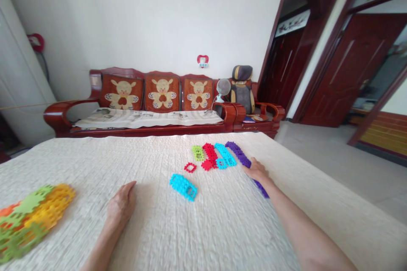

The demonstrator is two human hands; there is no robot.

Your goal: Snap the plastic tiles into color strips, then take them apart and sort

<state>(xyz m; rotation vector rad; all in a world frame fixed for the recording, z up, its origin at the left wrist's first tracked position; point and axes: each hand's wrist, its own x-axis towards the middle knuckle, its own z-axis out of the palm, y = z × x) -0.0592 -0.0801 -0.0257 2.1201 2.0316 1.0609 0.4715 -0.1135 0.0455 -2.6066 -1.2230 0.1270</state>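
My right hand [258,171] lies at the right of the table, its fingers closed over a long row of purple interlocking plastic pieces [238,153]. The row shows above and below the hand; its middle is covered. My left hand [122,201] rests on the cloth with fingers curled together, and nothing shows in it. Between the hands lies a stack of light-blue pieces [183,186]. Left of the purple row are another light-blue row [226,155], a red row [210,154] and a short lime-green stack [198,153]. One red square frame piece [190,167] lies apart.
A textured cream cloth [152,228] covers the table. At the left edge sits a pile of yellow, green and orange pieces [34,220]. Beyond the table stand a wooden sofa [68,112] with bear cushions, a small fan [223,87] and a massage seat pad [242,93].
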